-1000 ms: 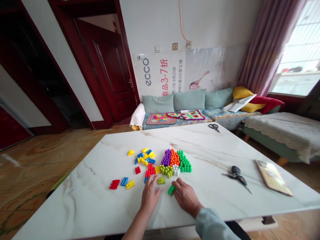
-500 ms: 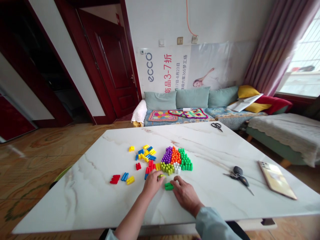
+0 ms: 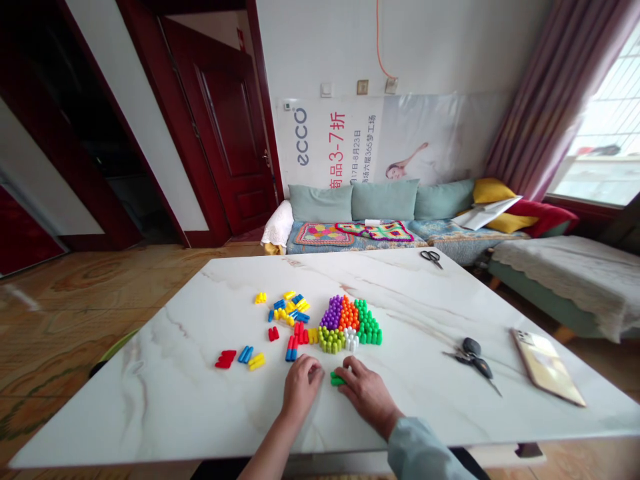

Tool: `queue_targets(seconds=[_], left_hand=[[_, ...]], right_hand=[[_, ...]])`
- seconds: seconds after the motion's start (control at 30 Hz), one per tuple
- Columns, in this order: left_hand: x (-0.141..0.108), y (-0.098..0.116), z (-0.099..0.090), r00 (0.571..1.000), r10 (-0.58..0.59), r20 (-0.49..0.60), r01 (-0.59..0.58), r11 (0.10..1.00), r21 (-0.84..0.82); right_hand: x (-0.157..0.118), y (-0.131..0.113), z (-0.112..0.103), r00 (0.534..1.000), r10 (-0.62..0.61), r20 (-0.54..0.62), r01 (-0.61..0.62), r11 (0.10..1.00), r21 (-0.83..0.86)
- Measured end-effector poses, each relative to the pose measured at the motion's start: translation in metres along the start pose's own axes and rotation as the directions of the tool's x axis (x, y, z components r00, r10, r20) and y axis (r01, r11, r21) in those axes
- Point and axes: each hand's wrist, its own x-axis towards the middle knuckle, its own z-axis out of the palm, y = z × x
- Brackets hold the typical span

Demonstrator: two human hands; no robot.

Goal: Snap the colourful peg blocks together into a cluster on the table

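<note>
At the near middle of the counter: green pegs, lying down, pinched between the thumb and fingers of the right hand. Just beside them: left hand, fingers curled inward; whether the tips meet or hide anything, cannot tell.

Beyond the hands, standing upright, close together, grouped by colour: purple pegs, orange pegs, upright green pegs, olive pegs, white pegs. Five colours, judged largely arranged; the pinched green ones lie apart from this block.

To the left, lying down, not stood up: red pegs, blue pegs, yellow pegs, in small clusters. Further red, blue and yellow ones lie scattered or heaped behind, colours mixed; some red and yellow sit beside the block's left edge. Judged the unarranged portion.

Outlying, right: one black-handled tool, pointed; one phone. Far edge: scissors.
</note>
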Motion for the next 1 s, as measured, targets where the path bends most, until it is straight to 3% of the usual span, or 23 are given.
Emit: queue_targets(seconds=[0.1,0.3,0.47,0.57,0.63,0.7,0.73,0.8,0.83,0.93,1.0], left_hand=[[-0.01,0.001,-0.001,0.998,0.056,-0.012,-0.056,0.998,0.025],[-0.006,0.005,-0.001,0.997,0.078,-0.022,-0.077,0.995,0.059],[-0.008,0.005,-0.002,0.995,0.099,-0.024,-0.097,0.992,0.074],[-0.008,0.005,-0.002,0.995,0.101,-0.02,-0.099,0.992,0.083],[-0.007,0.005,-0.001,0.995,0.098,-0.019,-0.096,0.991,0.089],[-0.007,0.005,-0.002,0.995,0.097,-0.015,-0.095,0.991,0.095],[-0.006,0.005,-0.002,0.995,0.095,-0.013,-0.094,0.991,0.098],[-0.006,0.006,-0.003,0.996,0.091,-0.009,-0.089,0.99,0.105],[-0.006,0.006,-0.003,0.996,0.088,-0.007,-0.087,0.991,0.106],[-0.006,0.007,-0.004,0.997,0.082,-0.001,-0.081,0.991,0.103],[-0.006,0.008,-0.005,0.997,0.079,0.002,-0.079,0.992,0.097]], right_hand=[[0.0,-0.002,0.001,0.999,-0.009,-0.044,0.007,0.999,-0.041],[-0.001,-0.002,0.006,0.985,-0.067,-0.157,0.043,0.988,-0.15],[-0.002,0.003,0.012,0.965,-0.105,-0.239,0.098,0.994,-0.043],[-0.005,0.009,0.012,0.944,0.037,-0.327,0.017,0.987,0.161],[-0.007,0.015,0.009,0.878,0.272,-0.394,-0.124,0.924,0.361],[-0.008,0.021,0.005,0.756,0.553,-0.35,-0.282,0.758,0.589],[-0.008,0.024,0.002,0.691,0.671,-0.269,-0.343,0.632,0.695],[-0.009,0.027,-0.004,0.6,0.8,-0.028,-0.395,0.326,0.859],[-0.01,0.028,-0.008,0.578,0.81,0.096,-0.381,0.164,0.91],[-0.01,0.027,-0.018,0.609,0.713,0.347,-0.268,-0.226,0.936],[-0.009,0.024,-0.025,0.656,0.646,0.39,-0.225,-0.326,0.918]])
